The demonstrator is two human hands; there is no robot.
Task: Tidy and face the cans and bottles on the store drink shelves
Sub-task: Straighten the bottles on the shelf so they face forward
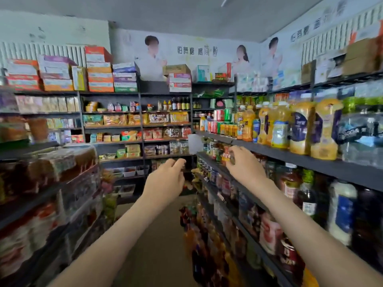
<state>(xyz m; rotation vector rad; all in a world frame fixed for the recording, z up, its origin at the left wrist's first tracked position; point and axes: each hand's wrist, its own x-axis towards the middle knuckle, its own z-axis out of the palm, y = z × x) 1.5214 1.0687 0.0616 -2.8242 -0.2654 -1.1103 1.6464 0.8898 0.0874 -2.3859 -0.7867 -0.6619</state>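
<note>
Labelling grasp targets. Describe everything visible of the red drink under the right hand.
The red drink is a small container with a red wrap and pale lettering. Blur hides whether it is a can or a bottle. It stands roughly upright at the front edge of the dark shelf, one level below the big orange juice bottles. The right hand curls over its top and right side. Green-labelled bottles crowd its left.

Dim, blurred, wide-angle edge distortion

dark chinese characters on back wall banner [196, 51], too distorted to read, labels on bottles [325, 129] blurred
</note>
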